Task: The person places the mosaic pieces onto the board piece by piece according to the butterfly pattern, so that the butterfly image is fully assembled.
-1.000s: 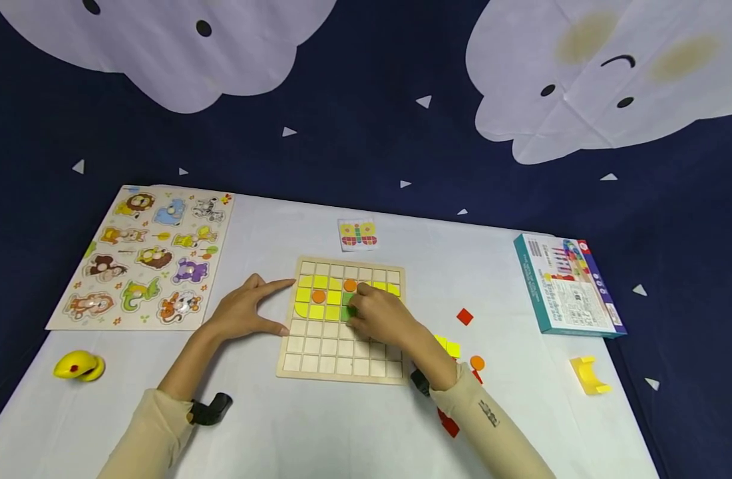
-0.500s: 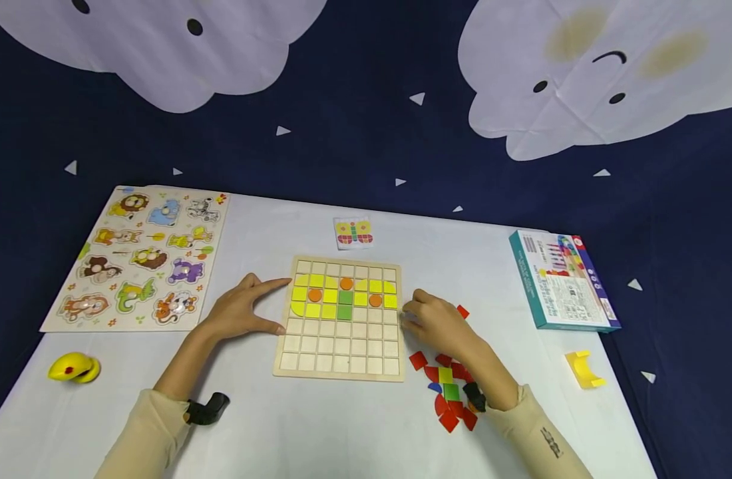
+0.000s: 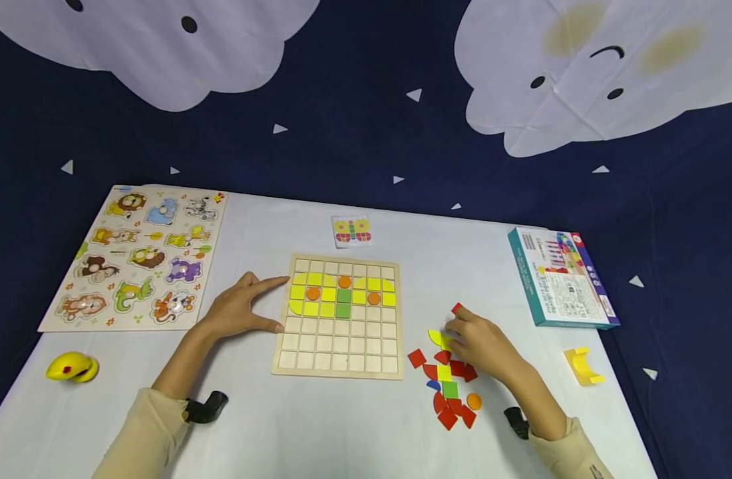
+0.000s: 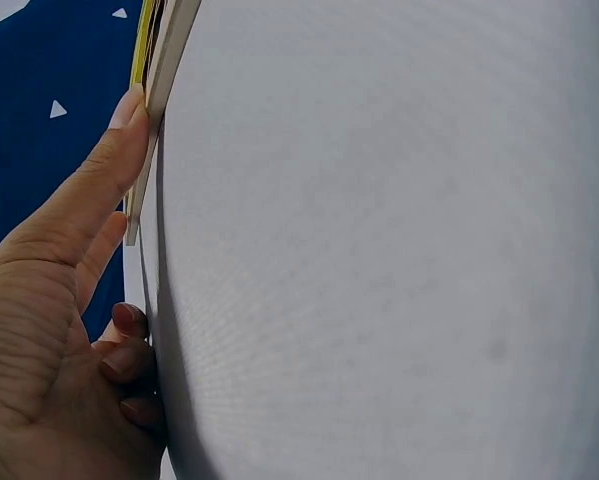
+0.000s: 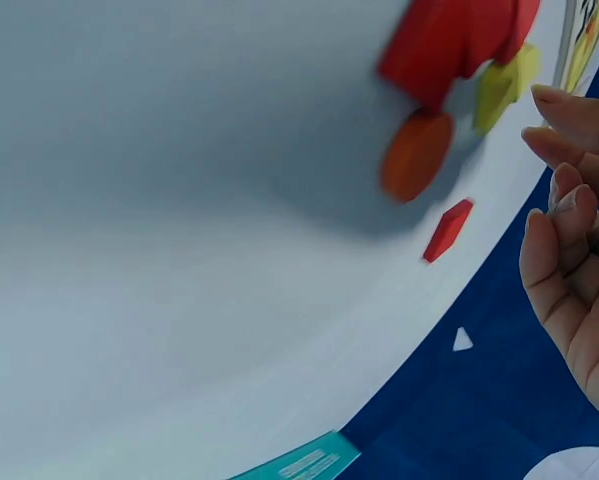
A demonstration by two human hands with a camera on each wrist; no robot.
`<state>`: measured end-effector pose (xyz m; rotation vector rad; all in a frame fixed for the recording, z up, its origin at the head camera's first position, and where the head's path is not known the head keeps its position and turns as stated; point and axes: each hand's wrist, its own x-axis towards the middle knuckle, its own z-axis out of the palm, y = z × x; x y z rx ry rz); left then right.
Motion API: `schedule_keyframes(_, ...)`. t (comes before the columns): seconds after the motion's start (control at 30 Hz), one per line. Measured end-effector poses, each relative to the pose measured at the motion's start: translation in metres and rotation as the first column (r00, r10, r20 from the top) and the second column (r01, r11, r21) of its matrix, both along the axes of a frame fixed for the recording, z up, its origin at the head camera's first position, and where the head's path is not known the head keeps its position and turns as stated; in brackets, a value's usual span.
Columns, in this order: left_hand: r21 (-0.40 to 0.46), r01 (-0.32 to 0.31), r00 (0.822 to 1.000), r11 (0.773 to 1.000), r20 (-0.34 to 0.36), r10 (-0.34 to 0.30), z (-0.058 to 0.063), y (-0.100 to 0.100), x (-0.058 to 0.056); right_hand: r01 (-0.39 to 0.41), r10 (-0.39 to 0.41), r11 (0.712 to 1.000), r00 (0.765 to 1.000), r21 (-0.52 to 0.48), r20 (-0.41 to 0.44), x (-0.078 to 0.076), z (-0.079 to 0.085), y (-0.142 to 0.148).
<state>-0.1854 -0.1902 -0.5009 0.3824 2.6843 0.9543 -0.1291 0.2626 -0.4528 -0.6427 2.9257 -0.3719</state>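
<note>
A wooden grid board (image 3: 349,344) lies flat, with yellow tiles (image 3: 311,309), three orange discs (image 3: 345,282) and two green squares (image 3: 343,311) in its upper rows; its lower rows are bare. My left hand (image 3: 237,311) touches the board's left edge with outstretched thumb and index finger, the other fingers bent in the left wrist view. To the right of the board, my right hand (image 3: 484,342) hovers over loose pieces, fingertips right at some yellow pieces (image 3: 434,337). In the right wrist view its thumb and fingers (image 5: 569,120) are apart with nothing between them.
Loose red pieces (image 3: 447,418), a green square (image 3: 450,390) and an orange disc (image 3: 474,401) lie right. Behind the board is a butterfly card (image 3: 351,231). An animal puzzle (image 3: 123,279), yellow toy (image 3: 72,366), box (image 3: 563,278) and yellow curved block (image 3: 583,366) sit around.
My right hand has left the green squares on the board and moved right to the loose pieces. A right-side orange disc and yellow tiles show uncovered. My left hand stays at the board's edge.
</note>
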Motion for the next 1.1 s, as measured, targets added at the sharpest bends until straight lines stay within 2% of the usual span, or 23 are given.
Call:
schedule_keyframes(0.23, -0.004, 0.000, 1.000, 1.000, -0.001, 0.000, 0.000, -0.001, 0.000, 0.011, -0.011, 1.000, 0.999, -0.012, 0.045, 0.007, -0.004, 0.011)
schedule_keyframes(0.67, 0.005, 0.004, 1.000, 1.000, -0.002, -0.004, 0.000, 0.000, 0.000, -0.045, 0.045, 0.999, 0.999, -0.009, -0.028, 0.007, -0.015, 0.016)
schedule_keyframes(1.1, 0.013, 0.000, 1.000, 1.000, -0.010, 0.000, -0.001, 0.000, 0.001, -0.048, 0.048, 0.998, 0.998, -0.030, -0.028, 0.002, -0.009, 0.016)
